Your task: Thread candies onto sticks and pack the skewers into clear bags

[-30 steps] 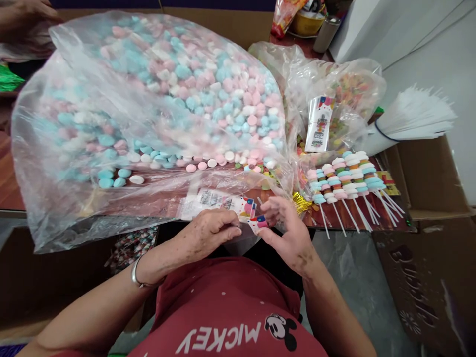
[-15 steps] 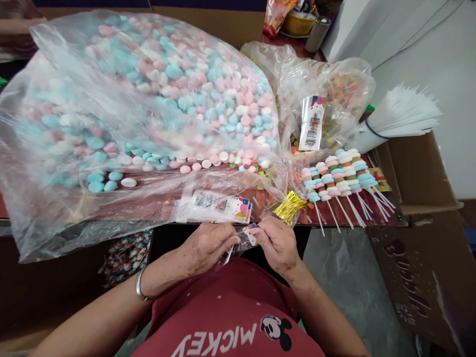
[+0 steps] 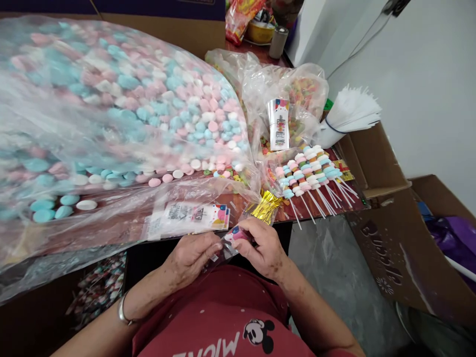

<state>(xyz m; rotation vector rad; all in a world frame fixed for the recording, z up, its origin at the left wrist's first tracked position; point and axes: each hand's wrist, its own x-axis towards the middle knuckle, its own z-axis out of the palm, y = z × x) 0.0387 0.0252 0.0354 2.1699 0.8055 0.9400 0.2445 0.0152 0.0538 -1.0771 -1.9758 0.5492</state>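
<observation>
Just off the table's front edge, both hands hold one small clear printed plastic bag (image 3: 231,237). My left hand (image 3: 193,255) pinches one end between thumb and fingers. My right hand (image 3: 262,245) grips the other end, where the colourful print shows. On the table edge beyond them lies a stack of printed clear bags (image 3: 195,215). Gold twist ties (image 3: 267,206) are bundled close above my right hand. To their right rest several marshmallow skewers (image 3: 307,171) on white sticks, their stick ends overhanging the edge.
A huge clear sack of pink, blue and white marshmallows (image 3: 148,94) covers the table's left. Behind the skewers are a bag of gummy candy (image 3: 305,89), another stack of printed bags (image 3: 278,126) and a bundle of white sticks (image 3: 351,111). An open cardboard box (image 3: 386,238) stands right.
The view has swung to the right, so everything on the table appears farther left. My right hand has shifted its grip, and more of the bag's printed end shows.
</observation>
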